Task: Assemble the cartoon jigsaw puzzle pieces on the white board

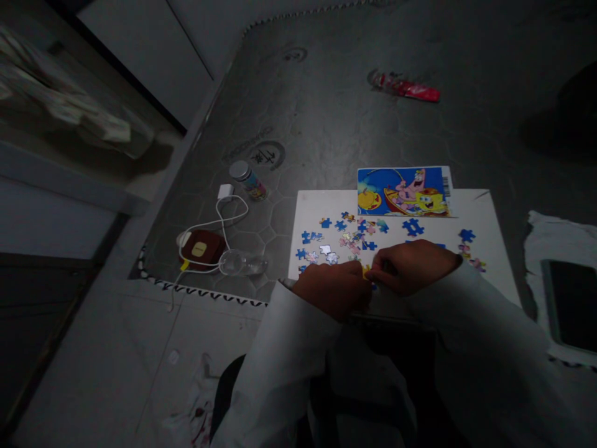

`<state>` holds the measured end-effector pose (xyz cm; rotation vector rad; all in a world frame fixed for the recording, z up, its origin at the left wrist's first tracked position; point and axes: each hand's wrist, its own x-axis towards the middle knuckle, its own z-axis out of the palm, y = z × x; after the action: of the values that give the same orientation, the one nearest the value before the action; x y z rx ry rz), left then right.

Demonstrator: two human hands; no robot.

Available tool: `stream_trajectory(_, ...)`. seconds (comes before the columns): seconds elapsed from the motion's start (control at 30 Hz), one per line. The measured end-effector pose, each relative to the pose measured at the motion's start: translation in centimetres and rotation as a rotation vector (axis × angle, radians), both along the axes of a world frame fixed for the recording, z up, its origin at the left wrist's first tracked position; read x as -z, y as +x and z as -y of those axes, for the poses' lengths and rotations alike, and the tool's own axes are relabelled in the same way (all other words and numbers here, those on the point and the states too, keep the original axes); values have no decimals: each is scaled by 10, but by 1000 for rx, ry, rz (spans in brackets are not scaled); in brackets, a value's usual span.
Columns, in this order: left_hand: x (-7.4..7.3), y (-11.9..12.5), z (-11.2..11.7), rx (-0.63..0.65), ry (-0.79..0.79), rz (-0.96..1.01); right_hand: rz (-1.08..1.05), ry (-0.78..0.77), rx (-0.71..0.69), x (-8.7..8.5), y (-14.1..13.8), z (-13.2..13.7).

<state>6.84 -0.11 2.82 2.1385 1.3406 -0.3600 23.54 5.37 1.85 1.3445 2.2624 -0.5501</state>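
Observation:
My left hand and my right hand meet over the near edge of a white board, both with fingers closed. Between their fingertips shows a yellow puzzle piece, pinched from both sides; my fingers cover part of it. Loose puzzle pieces, mostly blue and pink, lie spread beyond my left hand. A joined blue cluster sits just past my right hand, and a few pieces lie to its right. At the board's far side rests a cartoon picture card.
Left of the board are a patterned cylinder, a white charger with its cable, a brown box and a clear bottle. A red packet lies farther back. A phone rests on white cloth at right.

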Motion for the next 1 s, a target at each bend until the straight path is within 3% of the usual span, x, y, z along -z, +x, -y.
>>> stream_trajectory(0.33, 0, -2, 1, -25, 2, 29, 8, -12, -2, 3, 1, 0)
stream_trajectory(0.43, -7, -7, 3, -20, -6, 16, 8, -33, -3, 3, 1, -1)
stream_trajectory(0.67, -26, -19, 1, -368, 32, -138, 48, -138, 4, 4, -3, -1)
stream_trajectory(0.87, -16, -21, 1, -505, 6, -118, 54, -159, -33, 2, -7, 3)
stream_trajectory(1.0, -9, -25, 5, -579, 32, -85, 59, -170, -68, -9, -3, 8)
